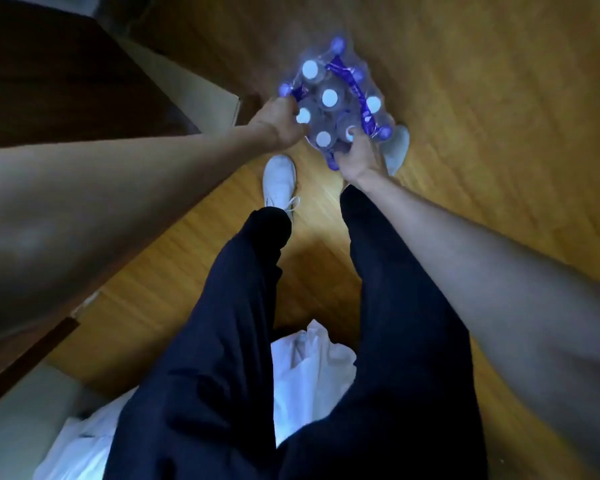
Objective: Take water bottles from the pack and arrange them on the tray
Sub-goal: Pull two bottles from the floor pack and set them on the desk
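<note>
A shrink-wrapped pack of water bottles (336, 98) with white caps and purple printed film is down by my feet, over the wooden floor. My left hand (281, 124) grips its left side near a cap. On the near right corner, my right hand (359, 157) clutches the plastic film. Both arms reach straight down to it. Whether the pack rests on the floor or hangs just above it cannot be told. No tray is in view.
My legs in dark trousers and white shoes (279, 180) stand just behind the pack. A dark wooden cabinet (66, 74) fills the upper left. A white plastic bag (312, 372) lies on the wooden floor (482, 116) behind my legs.
</note>
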Demonstrator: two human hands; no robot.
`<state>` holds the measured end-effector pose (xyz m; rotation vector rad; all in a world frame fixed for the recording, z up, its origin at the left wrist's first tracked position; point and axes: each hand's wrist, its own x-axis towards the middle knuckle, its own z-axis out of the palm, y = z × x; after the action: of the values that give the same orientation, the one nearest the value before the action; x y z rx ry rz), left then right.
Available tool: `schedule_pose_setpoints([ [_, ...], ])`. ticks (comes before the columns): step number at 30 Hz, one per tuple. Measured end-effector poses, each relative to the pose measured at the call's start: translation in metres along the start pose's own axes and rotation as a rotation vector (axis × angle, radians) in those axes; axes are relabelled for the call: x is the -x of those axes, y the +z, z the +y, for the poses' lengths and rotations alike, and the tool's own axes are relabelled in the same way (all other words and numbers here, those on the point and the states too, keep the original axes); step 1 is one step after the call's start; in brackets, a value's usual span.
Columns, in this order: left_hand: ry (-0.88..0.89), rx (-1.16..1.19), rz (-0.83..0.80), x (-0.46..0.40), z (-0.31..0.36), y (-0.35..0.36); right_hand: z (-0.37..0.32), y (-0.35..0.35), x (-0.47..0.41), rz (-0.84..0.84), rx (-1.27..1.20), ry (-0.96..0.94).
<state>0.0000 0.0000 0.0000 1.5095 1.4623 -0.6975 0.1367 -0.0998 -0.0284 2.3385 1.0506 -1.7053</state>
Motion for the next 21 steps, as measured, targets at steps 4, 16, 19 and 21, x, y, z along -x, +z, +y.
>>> schedule_pose_setpoints([
  [4,-0.058,0.02,-0.015,-0.042,-0.013,0.03,0.015,0.02,-0.041,0.026,0.121,0.043],
  [16,-0.016,-0.055,0.223,-0.101,-0.022,0.087,0.011,0.038,-0.115,0.159,0.474,0.048],
  [19,0.002,-0.024,0.199,-0.096,-0.021,0.079,0.012,0.031,-0.106,0.174,0.435,0.03],
  [21,0.007,-0.015,0.185,-0.088,-0.017,0.072,0.011,0.026,-0.098,0.177,0.384,0.046],
])
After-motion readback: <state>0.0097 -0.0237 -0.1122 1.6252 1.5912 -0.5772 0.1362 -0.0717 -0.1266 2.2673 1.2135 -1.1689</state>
